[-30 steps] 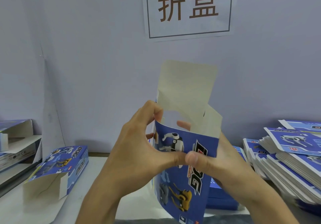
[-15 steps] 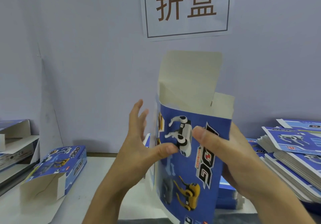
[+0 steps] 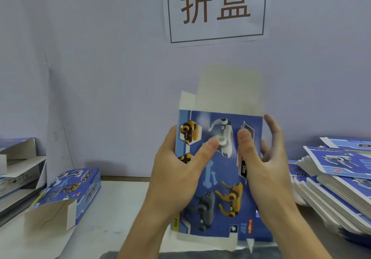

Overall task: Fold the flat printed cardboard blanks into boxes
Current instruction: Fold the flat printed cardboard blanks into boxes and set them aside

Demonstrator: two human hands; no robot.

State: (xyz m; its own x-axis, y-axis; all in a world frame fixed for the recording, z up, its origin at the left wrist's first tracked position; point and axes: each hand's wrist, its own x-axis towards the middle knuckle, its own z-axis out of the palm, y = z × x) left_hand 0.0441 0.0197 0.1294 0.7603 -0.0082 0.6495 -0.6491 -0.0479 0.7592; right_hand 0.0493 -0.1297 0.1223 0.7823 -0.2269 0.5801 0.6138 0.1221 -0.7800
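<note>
I hold a blue printed cardboard box blank (image 3: 218, 178) upright in front of me, its front panel with robot dogs facing me. Plain grey flaps (image 3: 230, 90) stick up from its top edge. My left hand (image 3: 176, 170) grips its left edge, thumb pressed on the front panel. My right hand (image 3: 267, 168) holds the right edge, thumb on the front and fingers spread behind. A stack of flat blanks (image 3: 341, 178) lies at the right.
A folded blue box (image 3: 66, 194) with an open end flap lies on the white table (image 3: 120, 208) at the left. More boxes sit on a rack (image 3: 18, 168) at the far left. A paper sign (image 3: 215, 7) hangs on the wall.
The box has turned so that its front panel faces me squarely and has lowered a little. My left hand moved from open beside it to gripping its left edge.
</note>
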